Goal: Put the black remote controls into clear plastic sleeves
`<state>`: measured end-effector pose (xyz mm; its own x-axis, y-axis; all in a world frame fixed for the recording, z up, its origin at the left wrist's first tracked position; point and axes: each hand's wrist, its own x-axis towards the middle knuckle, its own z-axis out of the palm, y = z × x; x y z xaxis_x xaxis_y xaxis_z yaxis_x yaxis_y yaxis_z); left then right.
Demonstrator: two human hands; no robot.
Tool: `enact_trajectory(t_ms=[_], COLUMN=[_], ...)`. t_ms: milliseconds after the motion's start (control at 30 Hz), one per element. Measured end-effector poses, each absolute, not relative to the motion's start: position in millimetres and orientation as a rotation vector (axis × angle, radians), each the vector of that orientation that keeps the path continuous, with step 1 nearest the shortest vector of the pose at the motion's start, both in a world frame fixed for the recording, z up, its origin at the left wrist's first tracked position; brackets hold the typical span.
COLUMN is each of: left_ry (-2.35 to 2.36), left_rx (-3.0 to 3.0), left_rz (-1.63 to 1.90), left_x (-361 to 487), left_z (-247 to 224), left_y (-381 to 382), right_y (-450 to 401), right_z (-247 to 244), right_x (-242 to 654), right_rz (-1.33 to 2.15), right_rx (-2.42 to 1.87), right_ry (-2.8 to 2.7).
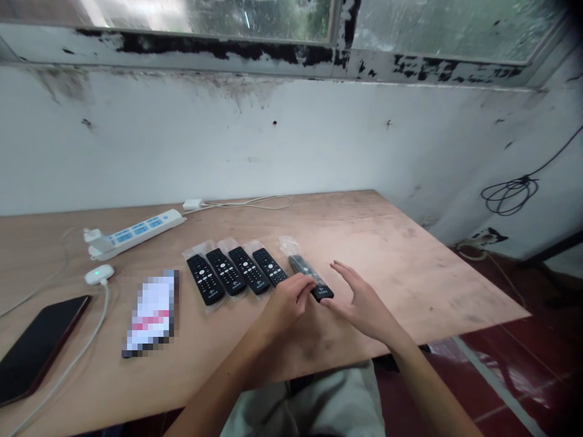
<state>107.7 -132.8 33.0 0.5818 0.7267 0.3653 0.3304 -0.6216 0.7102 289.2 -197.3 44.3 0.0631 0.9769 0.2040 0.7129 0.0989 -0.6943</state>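
We see the left hand [291, 303] closed lightly on the near end of a black remote [312, 279] in a clear sleeve, lying on the wooden table [410, 267]. The right hand [362, 303] is open, fingers spread, just beside that same end and holding nothing. The remote lies at the right end of a row, next to four bagged remotes [237, 273] set side by side. Farther left we see a white power strip [136, 232], a white charger [99, 275] and a dark phone [39, 346].
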Motion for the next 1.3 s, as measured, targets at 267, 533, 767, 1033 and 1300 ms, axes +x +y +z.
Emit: enact_trajectory(t_ms=[267, 533, 767, 1033, 1300], left_ry=[0.842, 0.836, 0.943, 1.514, 1.583], left_rx=[2.258, 2.259, 2.334, 2.600, 2.650], left_rz=[0.858, 0.980, 0.831, 0.811, 0.685], left_x=[104, 101, 92, 41, 23], left_z=[28, 21, 19, 9, -1], left_y=[-148, -155, -155, -133, -131], right_y=[-184, -158, -158, -183, -154], right_z=[29, 30, 30, 48, 48], right_x=[274, 260, 261, 252, 199], right_rz=[0.119, -0.199, -0.037, 0.254, 0.209], right_rx=[-1.816, -1.961, -2.024, -1.788, -1.837], right_ry=[-1.819, -1.973, -2.092, -2.139, -2.147])
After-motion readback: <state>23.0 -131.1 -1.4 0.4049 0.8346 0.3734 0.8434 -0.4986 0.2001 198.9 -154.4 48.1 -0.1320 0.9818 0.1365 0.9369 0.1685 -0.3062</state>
